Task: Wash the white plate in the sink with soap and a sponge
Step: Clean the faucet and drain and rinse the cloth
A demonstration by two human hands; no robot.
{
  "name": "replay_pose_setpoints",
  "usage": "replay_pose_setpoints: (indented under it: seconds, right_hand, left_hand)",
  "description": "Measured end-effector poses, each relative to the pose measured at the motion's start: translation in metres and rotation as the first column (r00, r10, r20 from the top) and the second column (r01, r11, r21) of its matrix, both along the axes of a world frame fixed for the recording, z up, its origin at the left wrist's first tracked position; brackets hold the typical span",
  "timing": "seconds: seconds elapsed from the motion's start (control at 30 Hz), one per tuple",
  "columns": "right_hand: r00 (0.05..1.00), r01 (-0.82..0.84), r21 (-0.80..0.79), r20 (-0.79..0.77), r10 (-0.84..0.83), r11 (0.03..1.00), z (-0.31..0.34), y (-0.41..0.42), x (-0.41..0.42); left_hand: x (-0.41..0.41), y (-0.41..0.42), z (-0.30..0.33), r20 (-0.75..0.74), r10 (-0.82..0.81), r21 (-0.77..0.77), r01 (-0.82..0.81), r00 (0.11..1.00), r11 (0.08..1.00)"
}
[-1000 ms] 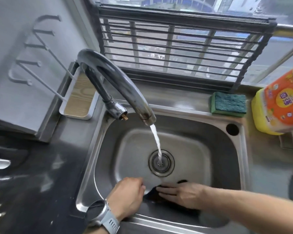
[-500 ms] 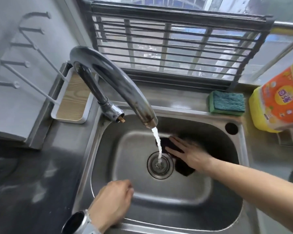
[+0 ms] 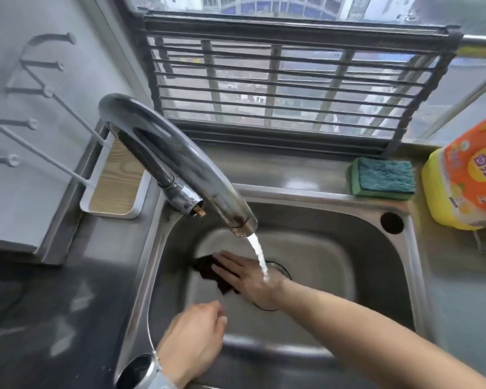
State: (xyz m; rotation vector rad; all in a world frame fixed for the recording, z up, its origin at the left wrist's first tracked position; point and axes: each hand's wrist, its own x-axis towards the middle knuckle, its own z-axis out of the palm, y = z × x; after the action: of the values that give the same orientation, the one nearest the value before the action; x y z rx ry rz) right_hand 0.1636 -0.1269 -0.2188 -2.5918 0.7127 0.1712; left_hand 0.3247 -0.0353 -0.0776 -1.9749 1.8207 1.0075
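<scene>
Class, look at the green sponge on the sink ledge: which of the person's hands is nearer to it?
Right. The right hand lies flat on a dark cloth in the basin, below the green sponge; the left hand is at the near rim, farther away.

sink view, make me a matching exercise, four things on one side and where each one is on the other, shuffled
Things:
1. green sponge
2. dark cloth
3. yellow detergent bottle
4. water stream

Places:
A. falling from the tap onto the right wrist
B. on the ledge behind the sink, below the window grille
C. at the right edge of the counter
D. under the right hand's flat fingers on the sink floor

Pairs: 1-B, 2-D, 3-C, 4-A
</scene>
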Motion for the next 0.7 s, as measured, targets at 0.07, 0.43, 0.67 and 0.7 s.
replay_pose_setpoints:
  seconds: [0.07, 0.43, 0.67, 0.7]
  right_hand:
    - [0.995, 0.096, -0.009, 0.025, -0.096, 0.995, 0.021, -0.024, -0.006]
    - [0.416, 0.772, -0.115, -0.652, -0.634, 0.625, 0.049, 0.038, -0.113]
    - [0.139, 0.761, 0.616, -0.464, -0.875, -0.205, 0.093, 0.033, -0.021]
    - [0.023, 0.644, 0.688, -0.454, -0.891, -0.334, 0.096, 0.026, -0.012]
  left_hand:
    - [0.001, 0.0, 0.0, 0.017, -0.003, 0.014, 0.003, 1.0, 1.0]
    - [-0.009, -0.005, 0.001, 0.0, 0.03, 0.084, -0.03, 1.0, 0.996]
    - [-0.032, -0.02, -0.002, -0.2, 0.43, 0.204, -0.392, 0.88, 0.897]
    - [-0.038, -0.026, -0.004, -0.283, 0.593, 0.235, -0.545, 0.754, 0.805]
